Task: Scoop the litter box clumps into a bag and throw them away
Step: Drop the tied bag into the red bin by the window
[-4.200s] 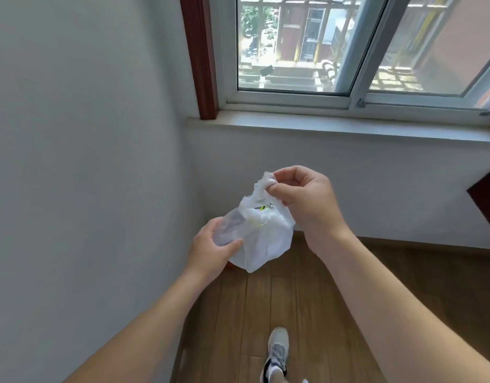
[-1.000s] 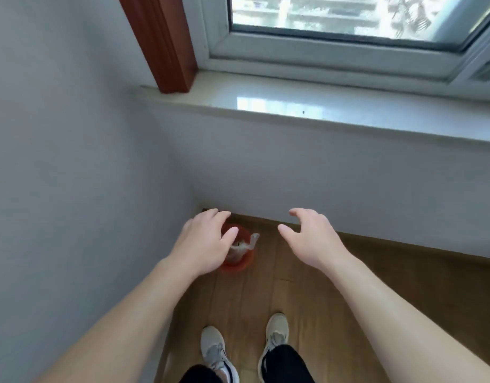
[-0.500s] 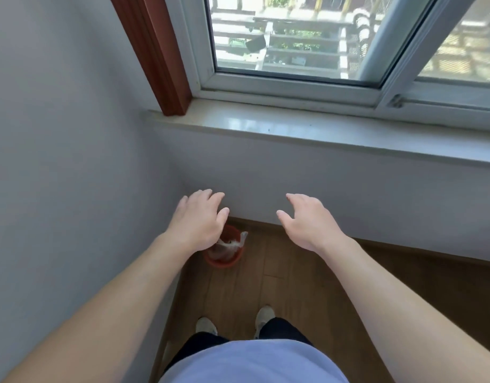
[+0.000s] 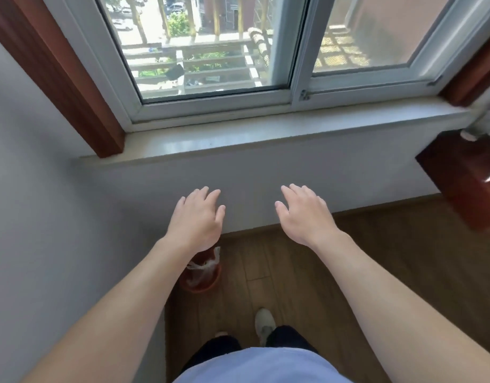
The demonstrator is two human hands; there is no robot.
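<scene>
Red-orange, the small bin (image 4: 201,280) stands on the wood floor (image 4: 293,272) in the corner, holding the tied translucent bag (image 4: 203,268); its contents are unreadable. Left hand (image 4: 198,219) hides the bin's far rim. Both hands, right hand (image 4: 304,214) too, hover released, fingers relaxed.

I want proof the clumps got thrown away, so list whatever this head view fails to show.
- Red bin: in the head view, its left and far rim are hidden behind the left arm.
- White bag in the bin: too small and crumpled to tell its contents or whether it is knotted.
- Dark red cabinet: cut off by the right edge; the pale things on top are too blurred to name.
</scene>
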